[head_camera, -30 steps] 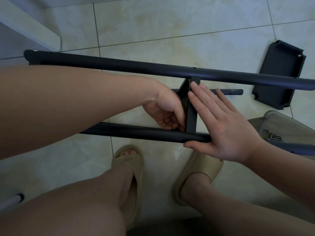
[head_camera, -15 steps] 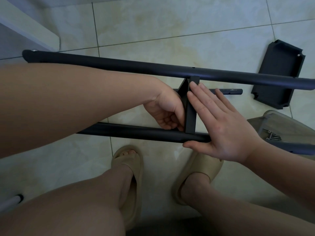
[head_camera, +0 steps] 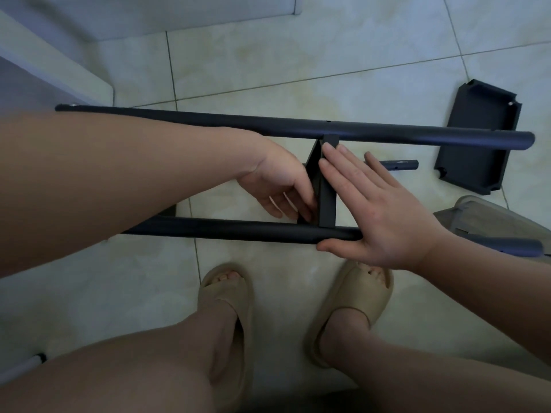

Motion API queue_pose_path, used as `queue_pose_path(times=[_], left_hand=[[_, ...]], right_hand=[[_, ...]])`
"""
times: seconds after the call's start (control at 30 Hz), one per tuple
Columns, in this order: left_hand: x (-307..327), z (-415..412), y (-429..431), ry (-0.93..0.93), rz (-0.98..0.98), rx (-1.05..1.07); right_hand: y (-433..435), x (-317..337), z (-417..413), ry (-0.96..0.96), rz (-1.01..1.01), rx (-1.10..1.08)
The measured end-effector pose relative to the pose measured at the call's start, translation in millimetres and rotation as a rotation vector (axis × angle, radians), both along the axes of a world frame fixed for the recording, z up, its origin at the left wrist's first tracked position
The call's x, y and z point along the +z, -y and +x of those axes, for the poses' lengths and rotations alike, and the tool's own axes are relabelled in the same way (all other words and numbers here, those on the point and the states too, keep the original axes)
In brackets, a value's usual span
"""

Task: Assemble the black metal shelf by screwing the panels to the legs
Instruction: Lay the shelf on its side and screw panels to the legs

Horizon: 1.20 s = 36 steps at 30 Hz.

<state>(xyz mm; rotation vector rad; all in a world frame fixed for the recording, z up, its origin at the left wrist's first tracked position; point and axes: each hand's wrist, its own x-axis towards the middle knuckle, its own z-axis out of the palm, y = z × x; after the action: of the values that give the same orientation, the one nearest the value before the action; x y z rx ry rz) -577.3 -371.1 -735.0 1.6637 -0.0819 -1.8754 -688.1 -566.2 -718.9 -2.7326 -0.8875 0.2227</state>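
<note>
Two black tube legs lie across the tiled floor, the far leg [head_camera: 208, 122] and the near leg [head_camera: 238, 231]. A black shelf panel [head_camera: 327, 201] stands on edge between them. My left hand [head_camera: 277, 183] reaches in from the left, its fingers stretched toward the panel's lower left corner and its thumb along the panel's face; the fingertips are partly hidden. My right hand [head_camera: 384, 210] lies flat against the panel's right side, with the thumb under the near leg.
A spare black panel [head_camera: 477, 138] lies at the right. A short tube [head_camera: 401, 165] shows behind my right hand, and another tube [head_camera: 507, 245] lies by a clear plastic bag [head_camera: 492, 216]. White furniture [head_camera: 59, 70] stands at the top left. My sandalled feet are below.
My left hand's fingers have uncurled and now stretch toward the panel's lower corner. My right hand stays flat on the panel. The view has shifted, showing the far leg's right end.
</note>
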Motion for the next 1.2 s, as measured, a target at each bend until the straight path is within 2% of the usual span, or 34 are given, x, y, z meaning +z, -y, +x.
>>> queue_pose_path(times=[0.1, 0.3, 0.4, 0.57, 0.63, 0.73, 0.87, 1.0, 1.2], left_hand=[[14, 6, -10, 0.07, 0.034, -0.026], [48, 19, -36, 0.244, 0.098, 0.069], [63, 25, -44, 0.379, 0.143, 0.097], [79, 18, -51, 0.802, 0.241, -0.108], [77, 8, -56, 0.874, 0.256, -0.089], [73, -8, -64, 0.975, 0.35, -0.185], [71, -19, -69, 1.12, 0.437, -0.239], [79, -26, -65, 1.248, 0.456, -0.196], [94, -30, -59, 1.349, 0.379, -0.094]], right_hand=[[-1, 2, 18, 0.015, -0.019, 0.033], [-4, 7, 72, 0.016, -0.047, 0.089], [-11, 12, 99, -0.052, -0.086, 0.079], [-28, 29, 124, -0.27, -0.085, -0.05], [-33, 35, 124, -0.286, -0.11, -0.102], [-34, 39, 106, -0.299, -0.127, -0.162], [-16, 46, 81, -0.414, -0.139, -0.242], [-4, 55, 66, -0.315, -0.271, -0.227], [-4, 71, 58, -0.249, -0.267, -0.315]])
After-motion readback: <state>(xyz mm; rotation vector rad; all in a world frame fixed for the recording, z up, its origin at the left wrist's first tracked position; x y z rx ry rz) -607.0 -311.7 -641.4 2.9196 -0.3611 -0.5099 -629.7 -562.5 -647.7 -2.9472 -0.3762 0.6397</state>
